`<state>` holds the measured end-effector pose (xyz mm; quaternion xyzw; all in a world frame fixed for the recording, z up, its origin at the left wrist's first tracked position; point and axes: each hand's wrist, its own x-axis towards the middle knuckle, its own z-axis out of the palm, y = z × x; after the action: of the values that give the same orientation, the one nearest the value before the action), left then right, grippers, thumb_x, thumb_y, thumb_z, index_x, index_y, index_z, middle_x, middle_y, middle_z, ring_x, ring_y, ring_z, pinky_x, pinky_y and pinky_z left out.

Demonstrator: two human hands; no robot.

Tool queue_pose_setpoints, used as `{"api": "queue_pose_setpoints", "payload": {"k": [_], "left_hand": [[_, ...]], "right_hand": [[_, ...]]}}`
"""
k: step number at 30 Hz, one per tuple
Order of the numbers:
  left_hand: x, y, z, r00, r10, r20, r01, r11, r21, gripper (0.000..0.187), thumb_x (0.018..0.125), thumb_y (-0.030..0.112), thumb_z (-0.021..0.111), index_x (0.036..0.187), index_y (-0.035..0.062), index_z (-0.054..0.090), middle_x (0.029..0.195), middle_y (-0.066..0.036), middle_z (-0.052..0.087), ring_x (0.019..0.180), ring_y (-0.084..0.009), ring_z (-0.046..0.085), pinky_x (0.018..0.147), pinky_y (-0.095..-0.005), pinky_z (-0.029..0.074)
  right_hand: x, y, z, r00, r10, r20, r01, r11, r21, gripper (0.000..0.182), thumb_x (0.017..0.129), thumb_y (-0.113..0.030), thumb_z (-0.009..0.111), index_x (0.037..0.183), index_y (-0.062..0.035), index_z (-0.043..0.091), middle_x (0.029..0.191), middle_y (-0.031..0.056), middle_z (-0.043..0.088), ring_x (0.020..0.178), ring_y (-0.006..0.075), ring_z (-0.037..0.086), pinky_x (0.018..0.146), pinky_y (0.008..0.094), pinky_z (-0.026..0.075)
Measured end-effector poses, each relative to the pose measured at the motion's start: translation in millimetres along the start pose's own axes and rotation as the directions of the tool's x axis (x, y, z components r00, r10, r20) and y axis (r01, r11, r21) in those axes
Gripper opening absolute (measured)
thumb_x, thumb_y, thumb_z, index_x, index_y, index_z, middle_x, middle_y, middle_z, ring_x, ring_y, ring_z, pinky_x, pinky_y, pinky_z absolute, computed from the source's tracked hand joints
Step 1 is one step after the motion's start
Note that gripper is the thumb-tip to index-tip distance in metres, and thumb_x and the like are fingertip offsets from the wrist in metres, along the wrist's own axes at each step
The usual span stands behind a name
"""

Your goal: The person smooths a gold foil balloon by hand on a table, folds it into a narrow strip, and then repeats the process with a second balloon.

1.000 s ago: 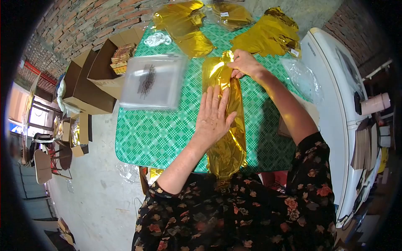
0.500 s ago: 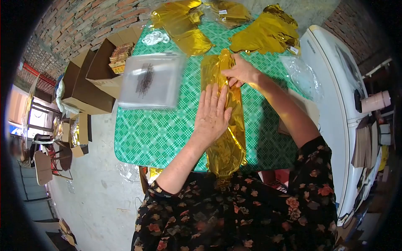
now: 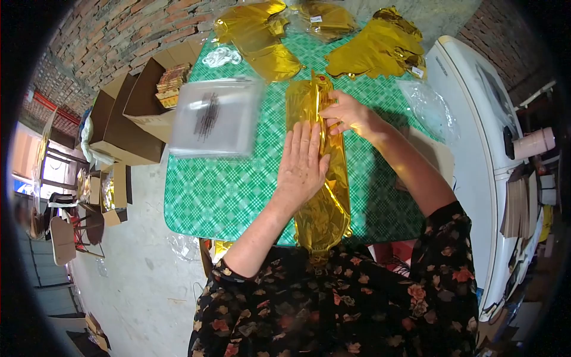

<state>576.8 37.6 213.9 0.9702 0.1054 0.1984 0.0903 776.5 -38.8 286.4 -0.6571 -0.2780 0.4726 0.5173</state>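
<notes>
A long gold foil sheet lies folded lengthwise on the green checked table, its lower end reaching the near edge by my body. My left hand rests flat on the foil, fingers stretched out and pointing away from me. Beside it on the right, my right hand has its thumb and fingers bent around the foil's right edge, pinching it near the upper part.
A stack of clear plastic bags lies left of the foil. More gold foil pieces and a white string bundle are at the far side. Cardboard boxes stand left; a white refrigerator stands right.
My right hand has moved slightly down along the foil's right edge, toward me. My left hand has stayed flat in nearly the same place.
</notes>
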Motion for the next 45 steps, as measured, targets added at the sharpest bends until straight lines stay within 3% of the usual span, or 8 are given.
{"api": "queue_pose_setpoints", "payload": {"k": [1, 4, 7, 16, 25, 34, 40, 45], "left_hand": [[0, 0, 0, 1.0, -0.002, -0.008, 0.002, 1.0, -0.017, 0.072, 0.104, 0.036, 0.048, 0.158, -0.0051, 0.023, 0.161, -0.026, 0.031, 0.152, -0.0407, 0.025, 0.126, -0.0508, 0.017], [0, 1, -3, 1.0, -0.003, -0.024, 0.002, 0.999, -0.039, 0.072, 0.104, 0.035, 0.049, 0.158, -0.0048, 0.023, 0.161, -0.026, 0.031, 0.152, -0.041, 0.026, 0.126, -0.051, 0.019], [1, 1, -5, 1.0, 0.006, -0.023, -0.006, 1.0, -0.016, 0.072, 0.103, 0.035, 0.05, 0.158, -0.0041, 0.024, 0.161, -0.027, 0.031, 0.151, -0.0412, 0.027, 0.126, -0.0511, 0.019], [0, 1, -4, 1.0, 0.011, -0.012, -0.011, 1.0, 0.007, 0.071, 0.103, 0.037, 0.05, 0.159, 0.0002, 0.027, 0.159, -0.028, 0.032, 0.15, -0.0423, 0.028, 0.125, -0.0521, 0.02], [0, 2, -6, 1.0, 0.021, -0.009, -0.021, 0.999, 0.038, 0.065, 0.103, 0.037, 0.049, 0.159, 0.0079, 0.031, 0.159, -0.029, 0.031, 0.15, -0.0424, 0.028, 0.125, -0.0519, 0.019], [1, 3, -8, 1.0, 0.024, 0.004, -0.024, 1.0, 0.018, 0.063, 0.103, 0.036, 0.049, 0.16, 0.0143, 0.032, 0.158, -0.029, 0.033, 0.15, -0.0437, 0.028, 0.125, -0.0533, 0.019], [1, 3, -10, 0.999, 0.037, -0.01, -0.037, 0.999, 0.013, 0.06, 0.103, 0.035, 0.051, 0.159, 0.0168, 0.036, 0.157, -0.03, 0.034, 0.149, -0.0446, 0.028, 0.124, -0.054, 0.02], [1, 3, -9, 0.998, 0.043, -0.036, -0.043, 0.999, -0.013, 0.059, 0.103, 0.034, 0.052, 0.157, 0.0176, 0.039, 0.157, -0.03, 0.034, 0.149, -0.0448, 0.028, 0.124, -0.0542, 0.021]], "right_hand": [[-4, 1, -4, 0.996, -0.056, 0.075, 0.048, 0.993, 0.109, 0.061, 0.096, -0.013, 0.068, 0.147, -0.0016, 0.038, 0.117, 0.0124, 0.066, 0.103, 0.0222, 0.068, 0.078, 0.0354, 0.058], [-1, 0, 1, 0.998, 0.065, -0.015, -0.062, 0.985, 0.159, 0.049, 0.096, -0.008, 0.067, 0.14, -0.0028, 0.046, 0.116, 0.0076, 0.065, 0.105, 0.0209, 0.067, 0.082, 0.0355, 0.056], [12, 14, -7, 0.997, 0.047, 0.062, -0.06, 0.974, 0.219, 0.039, 0.094, -0.008, 0.065, 0.131, -0.0052, 0.053, 0.119, 0.0089, 0.065, 0.105, 0.0205, 0.066, 0.085, 0.0371, 0.058], [30, 27, -14, 0.993, -0.021, 0.117, -0.026, 0.92, 0.39, 0.036, 0.096, -0.001, 0.062, 0.13, -0.0029, 0.051, 0.112, 0.0094, 0.067, 0.096, 0.0195, 0.069, 0.082, 0.0343, 0.058], [43, 2, -5, 0.998, 0.042, -0.057, -0.016, 0.92, 0.392, 0.033, 0.097, 0.003, 0.056, 0.13, 0.0013, 0.053, 0.112, 0.0126, 0.067, 0.093, 0.0215, 0.068, 0.084, 0.0363, 0.057], [55, -9, -3, 0.999, -0.007, 0.051, -0.016, 0.899, 0.438, 0.027, 0.099, -0.016, 0.066, 0.121, -0.0047, 0.059, 0.112, 0.0075, 0.068, 0.095, 0.0188, 0.068, 0.084, 0.0363, 0.055], [53, -18, 12, 0.996, -0.038, -0.082, 0.05, 0.987, 0.152, 0.029, 0.096, -0.014, 0.07, 0.119, -0.0013, 0.06, 0.108, 0.0074, 0.068, 0.095, 0.017, 0.068, 0.079, 0.0335, 0.056], [55, -17, 8, 0.989, -0.098, -0.111, 0.104, 0.993, 0.047, 0.022, 0.092, -0.006, 0.066, 0.112, 0.0029, 0.061, 0.102, 0.008, 0.068, 0.089, 0.0152, 0.068, 0.073, 0.031, 0.055]]}}
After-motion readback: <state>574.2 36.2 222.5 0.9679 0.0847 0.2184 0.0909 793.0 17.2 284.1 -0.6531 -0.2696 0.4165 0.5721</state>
